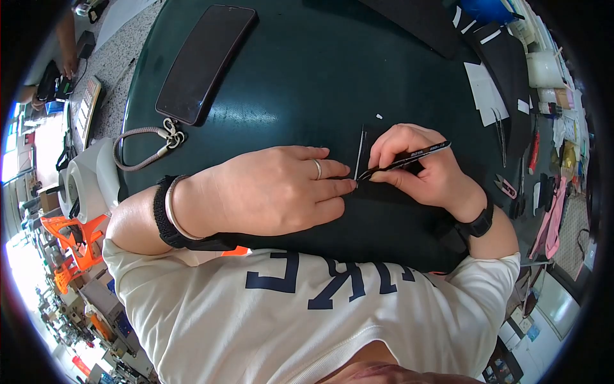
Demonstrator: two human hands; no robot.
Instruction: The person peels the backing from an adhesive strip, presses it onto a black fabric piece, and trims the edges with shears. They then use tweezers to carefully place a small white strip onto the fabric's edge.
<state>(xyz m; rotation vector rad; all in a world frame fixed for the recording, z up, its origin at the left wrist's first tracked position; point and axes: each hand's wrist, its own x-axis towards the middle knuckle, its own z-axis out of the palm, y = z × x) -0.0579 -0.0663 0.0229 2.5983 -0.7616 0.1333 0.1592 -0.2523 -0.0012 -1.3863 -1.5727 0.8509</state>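
My left hand (pixel 281 189) lies flat on the dark green tabletop, palm down with its fingers stretched out. Its fingertips reach the lower end of a thin white strip (pixel 360 155) that runs along a small black piece (pixel 366 137). In my right hand (pixel 419 166) is a pair of black tweezers (pixel 422 153), pinched between thumb and fingers. Their tips point left and meet the strip's lower end, close to my left index finger. Part of the black piece is hidden under my hands. A tiny white scrap (pixel 379 116) lies just beyond.
A dark smartphone (pixel 206 64) with a grey wrist strap (pixel 137 132) lies far left. To the right are white paper (pixel 483 93), silver tweezers (pixel 500 137), thread snips (pixel 505 186) and black pieces with white strips (pixel 502 61). Another person's hand (pixel 69 66) shows at the upper left.
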